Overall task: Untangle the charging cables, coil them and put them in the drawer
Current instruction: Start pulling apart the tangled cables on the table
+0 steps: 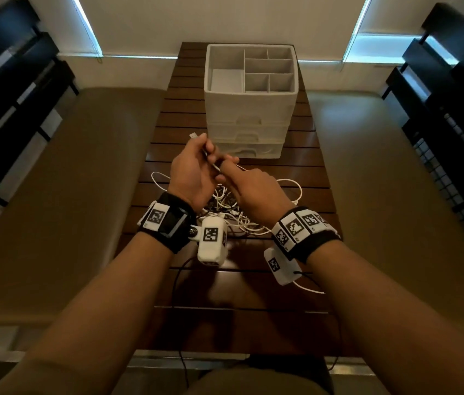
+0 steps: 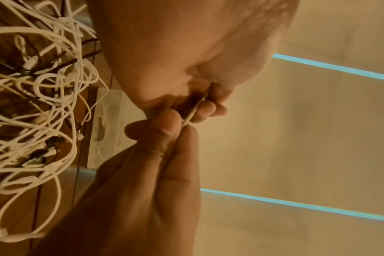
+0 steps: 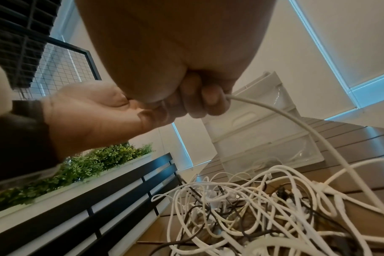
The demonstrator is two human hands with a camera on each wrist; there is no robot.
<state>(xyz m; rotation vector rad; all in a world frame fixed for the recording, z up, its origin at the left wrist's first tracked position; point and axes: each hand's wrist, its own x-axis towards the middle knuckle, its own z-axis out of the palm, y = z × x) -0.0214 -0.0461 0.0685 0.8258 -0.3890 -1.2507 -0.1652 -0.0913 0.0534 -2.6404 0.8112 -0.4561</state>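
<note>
A tangle of white and dark charging cables (image 1: 225, 206) lies on the slatted wooden table (image 1: 305, 155), under both hands. My left hand (image 1: 209, 155) pinches one white cable (image 2: 191, 116) between thumb and forefinger, and its plug end (image 1: 193, 135) sticks up past the fingers. Right beside it, my right hand (image 1: 232, 166) has its fingers curled round the same white cable (image 3: 274, 114), which curves down into the tangle (image 3: 252, 207). Behind the hands stands the white drawer unit (image 1: 250, 109), its three drawers shut.
The unit's top is an open tray with several dividers (image 1: 256, 67). Tan cushioned benches (image 1: 68, 195) with dark slatted backs flank the table. A planter of green plants (image 3: 88, 164) stands behind the left bench. Thin black leads (image 1: 176, 280) cross the table's near end.
</note>
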